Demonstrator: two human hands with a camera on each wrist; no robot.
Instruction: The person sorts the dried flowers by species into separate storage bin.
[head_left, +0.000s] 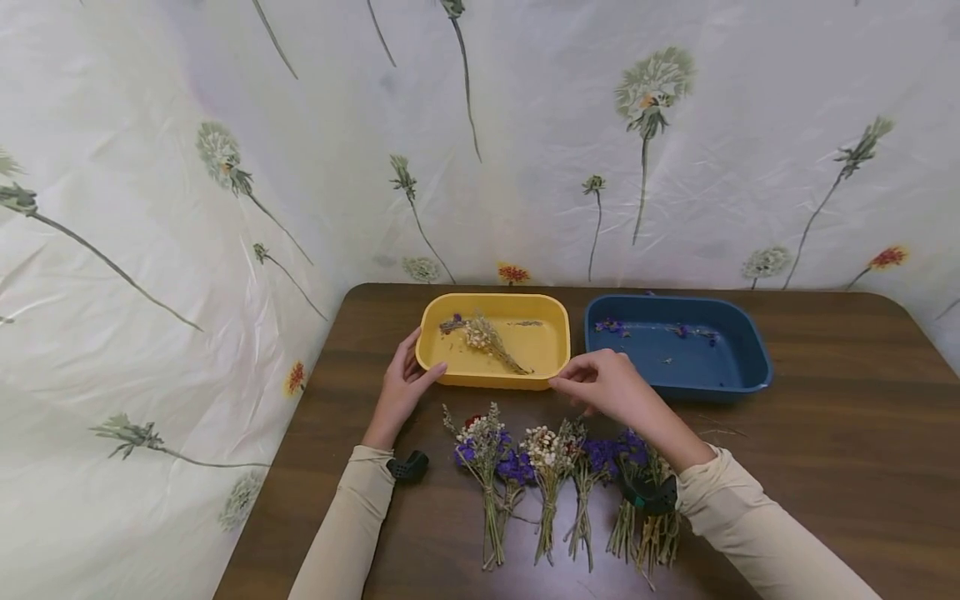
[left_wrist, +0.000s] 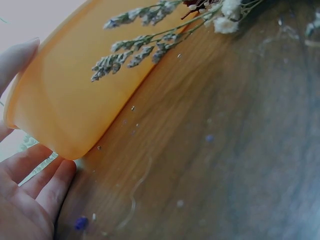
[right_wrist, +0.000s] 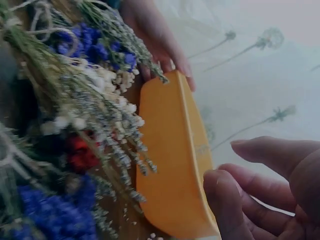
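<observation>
A yellow plastic tub [head_left: 491, 381] holds a small dried bouquet [head_left: 487, 340] and loose sprigs. My left hand [head_left: 405, 385] grips its left end, thumb over the front rim and fingers along the side wall. At the tub's front right corner is my right hand [head_left: 600, 379], its fingers loosely bent. The right wrist view shows a gap between thumb [right_wrist: 260, 155] and forefinger [right_wrist: 222, 192], with the forefinger overlapping the tub's rim. Nothing shows between them. Several tied dried-flower bunches [head_left: 551, 454], purple, white and red, lie in a row in front of the tub.
A dark blue tub [head_left: 720, 390] with a few purple flower bits stands right of the yellow one. Loose stems and crumbs are scattered on the brown wooden table [head_left: 840, 450]. A flower-printed sheet [head_left: 525, 200] hangs behind and on the left.
</observation>
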